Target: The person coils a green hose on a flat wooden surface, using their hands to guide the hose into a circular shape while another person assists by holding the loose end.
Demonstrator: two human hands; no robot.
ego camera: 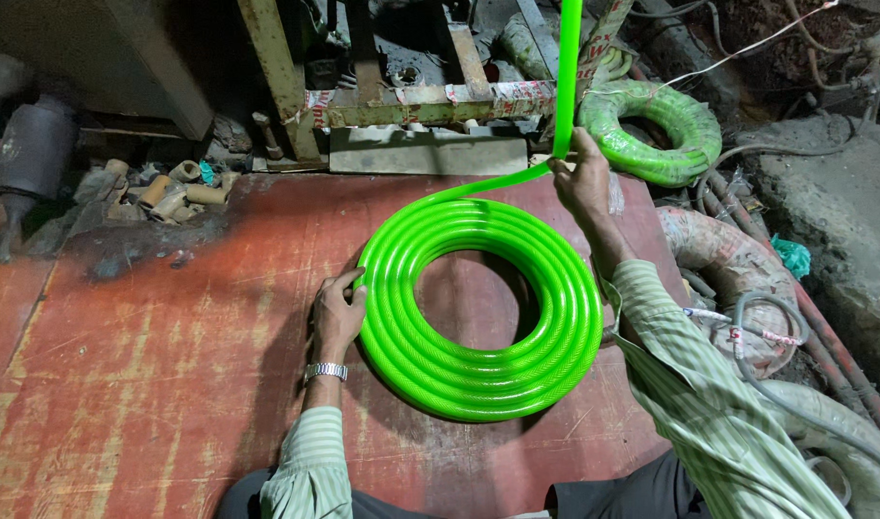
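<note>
Looking down at it, I've got the green hose coil (478,312) lying flat on the red surface (171,365), my left hand (336,312) pressed open against its left rim. My right hand (579,178) is closed in a grip on the loose hose length (565,77), which runs straight up and away from the coil's far edge, so right is nearer the free run.
</note>
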